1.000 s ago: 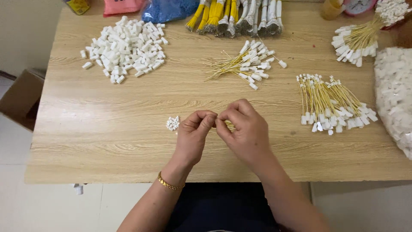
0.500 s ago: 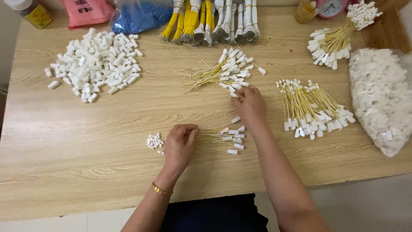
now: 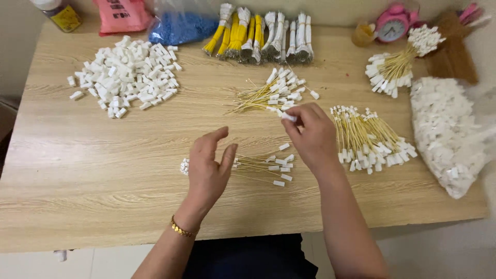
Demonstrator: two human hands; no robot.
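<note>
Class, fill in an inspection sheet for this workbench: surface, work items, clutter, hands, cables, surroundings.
Surface: wooden table, light grain.
Work items: small fan of yellow wires with white connectors between the hands; loose wire pile above it; larger wire batch beside the right hand; heap of white connector housings; a few white pieces beside the left hand.
Clutter: pink alarm clock, blue bag, pink packet, bottle.
Hands: left hand open, empty; right hand pinching one white connector.
Cables: bundled yellow and white wires at the back edge.
Surroundings: bag of white parts; pale floor.
</note>
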